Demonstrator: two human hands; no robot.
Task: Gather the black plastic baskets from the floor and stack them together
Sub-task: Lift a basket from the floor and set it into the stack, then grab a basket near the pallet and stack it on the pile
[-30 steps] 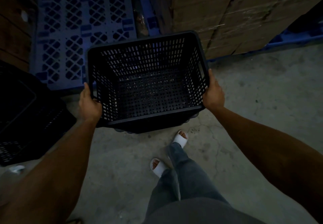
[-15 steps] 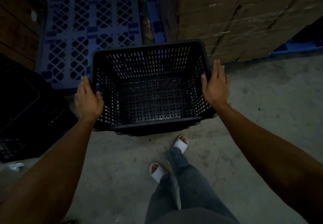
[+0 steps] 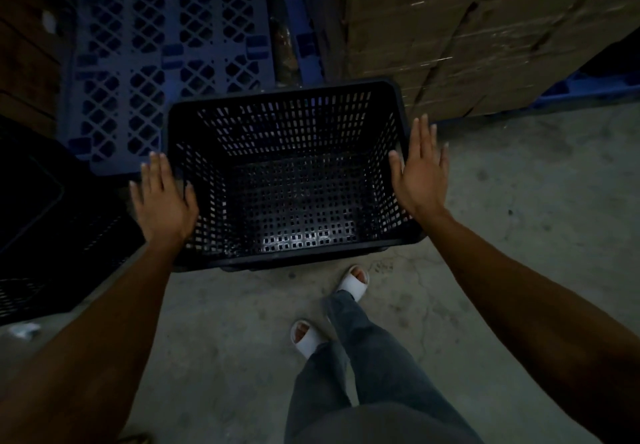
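A black perforated plastic basket [image 3: 287, 180] stands upright in front of me, its opening facing up and nothing inside. It seems to sit on other black baskets, whose rims peek out under its near edge. My left hand [image 3: 161, 201] hovers flat over the basket's left rim with fingers spread. My right hand [image 3: 420, 173] is spread flat at the right rim. Neither hand grips anything. Another black basket [image 3: 52, 222] lies on the floor at the left, partly cut off by the frame.
A blue plastic pallet [image 3: 166, 55] lies behind the basket. Wrapped cardboard boxes [image 3: 450, 28] are stacked at the back right on another blue pallet [image 3: 588, 87]. Dark wooden planks [image 3: 24, 45] line the far left. My feet in white sandals [image 3: 353, 281] stand on bare concrete floor [image 3: 519, 218].
Both hands have let go of the basket and opened flat at its sides. The basket has dropped lower and come to rest.
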